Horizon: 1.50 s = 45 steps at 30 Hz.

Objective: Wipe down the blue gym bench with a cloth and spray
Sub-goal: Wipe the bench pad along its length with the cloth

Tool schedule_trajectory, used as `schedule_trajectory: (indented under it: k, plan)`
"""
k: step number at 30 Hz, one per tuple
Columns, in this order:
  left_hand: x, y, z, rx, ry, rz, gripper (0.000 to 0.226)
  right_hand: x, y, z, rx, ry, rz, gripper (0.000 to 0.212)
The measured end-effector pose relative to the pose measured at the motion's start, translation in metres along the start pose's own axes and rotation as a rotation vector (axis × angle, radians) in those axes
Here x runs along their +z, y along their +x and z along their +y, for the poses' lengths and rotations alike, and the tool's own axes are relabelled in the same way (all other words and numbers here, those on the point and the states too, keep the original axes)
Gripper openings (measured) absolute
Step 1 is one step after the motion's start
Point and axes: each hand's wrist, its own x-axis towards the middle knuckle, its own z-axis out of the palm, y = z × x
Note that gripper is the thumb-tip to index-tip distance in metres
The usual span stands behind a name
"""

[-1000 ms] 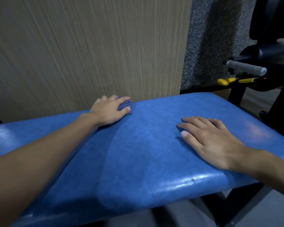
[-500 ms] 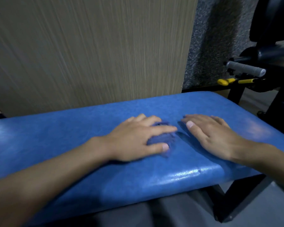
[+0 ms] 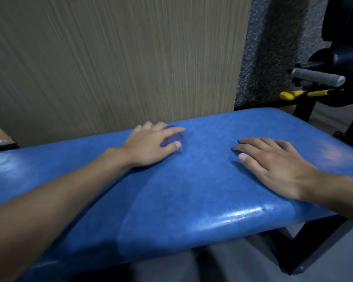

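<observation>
The blue padded gym bench runs across the view from left to right. My left hand presses a small blue cloth onto the bench's far side, close to the wall; most of the cloth is hidden under my fingers. Flat on the pad to the right lies my right hand, fingers spread, holding nothing. No spray bottle is in view.
A beige wood-grain wall panel stands right behind the bench. At the right is black gym equipment with a grey taped handle and a yellow-tipped lever. The bench's black frame leg stands on grey floor.
My left hand with the cloth swept from the far edge toward the middle near my right hand, then back out to the far side. My right hand stayed flat in place.
</observation>
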Motion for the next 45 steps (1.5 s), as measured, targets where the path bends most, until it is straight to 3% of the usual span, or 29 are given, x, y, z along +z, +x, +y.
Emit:
schedule_trajectory:
  k: [4, 7, 13, 19, 22, 25, 31, 33, 37, 45]
  plan:
    - [-0.01, -0.07, 0.067, 0.46, -0.091, 0.101, 0.054, -0.003, -0.001, -0.004, 0.027, -0.02, -0.011, 0.071]
    - [-0.015, -0.085, 0.075, 0.549, -0.122, 0.092, 0.053, -0.006, -0.002, -0.008, 0.055, -0.087, -0.038, 0.076]
    - [-0.002, -0.028, 0.031, 0.307, -0.171, 0.013, 0.058, 0.001, -0.001, -0.019, 0.075, -0.054, -0.155, 0.076]
    - [0.013, 0.041, -0.067, -0.215, -0.095, -0.023, 0.072, 0.003, -0.002, -0.018, 0.076, -0.052, -0.13, 0.077]
    - [0.013, 0.041, -0.058, -0.24, -0.005, -0.037, 0.064, 0.003, -0.003, -0.018, 0.076, -0.047, -0.126, 0.077]
    - [0.004, 0.011, -0.02, -0.085, 0.022, -0.011, 0.056, 0.003, -0.002, -0.017, 0.082, -0.018, -0.116, 0.073]
    - [-0.018, -0.099, 0.071, 0.578, -0.076, 0.114, 0.053, -0.005, -0.001, -0.02, 0.128, 0.05, -0.092, 0.058]
    - [-0.019, -0.107, 0.073, 0.623, -0.077, 0.101, 0.054, -0.007, -0.002, -0.025, 0.1, 0.007, -0.046, 0.062]
    - [-0.018, -0.073, 0.041, 0.415, -0.156, -0.017, 0.057, -0.004, -0.004, -0.041, 0.043, 0.019, -0.069, 0.065]
    - [0.007, 0.015, -0.103, -0.31, -0.08, -0.041, 0.061, 0.004, -0.006, -0.044, 0.037, 0.002, -0.099, 0.064]
